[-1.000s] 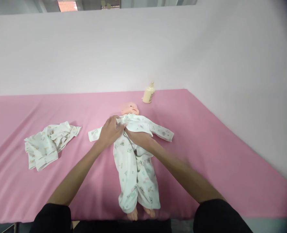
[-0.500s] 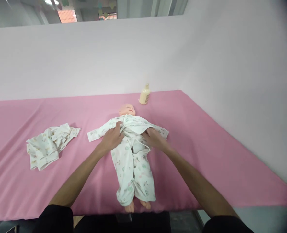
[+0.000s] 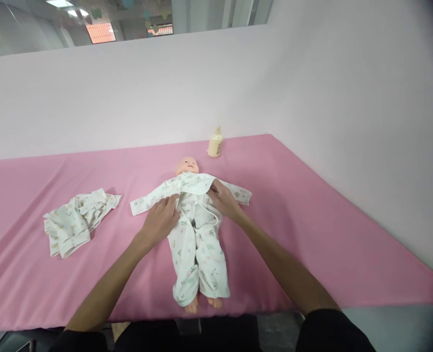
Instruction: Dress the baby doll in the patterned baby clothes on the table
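A baby doll point(image 3: 187, 165) lies on its back with its bare feet toward me. It wears a white printed baby romper point(image 3: 212, 252), its front flaps loose and a thin tie hanging at the waist. My right hand point(image 3: 224, 199) pinches the edge of the upper front flap at the chest, lifting it a little. On the other side of the chest, my left hand point(image 3: 161, 215) has its fingers closed on the romper's edge. Both sleeves lie spread out sideways. The fingertips of both hands are partly hidden by fabric.
A crumpled white printed garment point(image 3: 77, 222) lies to the left on the pink sheet point(image 3: 293, 230). Behind the doll's head stands a pale yellow pump bottle point(image 3: 215, 143). White walls point(image 3: 136, 98) border the back and right, and the padded surface's front edge runs just past the feet.
My right hand has moved slightly up and left, raising the chest flap. My left hand has shifted down and left along the romper's edge. The view has shifted a little.
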The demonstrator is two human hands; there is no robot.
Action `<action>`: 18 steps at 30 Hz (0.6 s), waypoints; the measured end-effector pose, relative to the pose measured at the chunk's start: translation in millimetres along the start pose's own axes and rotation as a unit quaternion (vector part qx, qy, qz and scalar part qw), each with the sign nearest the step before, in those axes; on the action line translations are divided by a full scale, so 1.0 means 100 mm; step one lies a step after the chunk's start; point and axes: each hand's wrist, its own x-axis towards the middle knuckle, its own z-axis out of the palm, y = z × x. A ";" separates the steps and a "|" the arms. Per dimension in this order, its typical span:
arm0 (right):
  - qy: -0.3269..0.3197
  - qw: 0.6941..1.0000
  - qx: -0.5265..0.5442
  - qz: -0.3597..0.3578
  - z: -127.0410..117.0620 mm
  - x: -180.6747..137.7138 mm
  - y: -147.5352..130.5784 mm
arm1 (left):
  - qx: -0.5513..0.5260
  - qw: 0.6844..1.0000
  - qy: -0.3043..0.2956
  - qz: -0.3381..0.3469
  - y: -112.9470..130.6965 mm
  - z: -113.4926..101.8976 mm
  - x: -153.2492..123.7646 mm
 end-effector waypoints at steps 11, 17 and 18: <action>0.057 0.998 -0.017 0.002 0.18 0.05 0.03 | 0.095 0.985 0.067 0.127 0.73 0.58 -0.80; 0.064 0.998 -0.025 0.013 0.18 0.05 0.02 | 0.130 0.981 0.112 0.089 0.88 0.91 -1.37; 0.064 0.997 -0.028 0.016 0.18 0.05 0.02 | 0.118 0.981 0.118 0.096 0.88 0.95 -1.46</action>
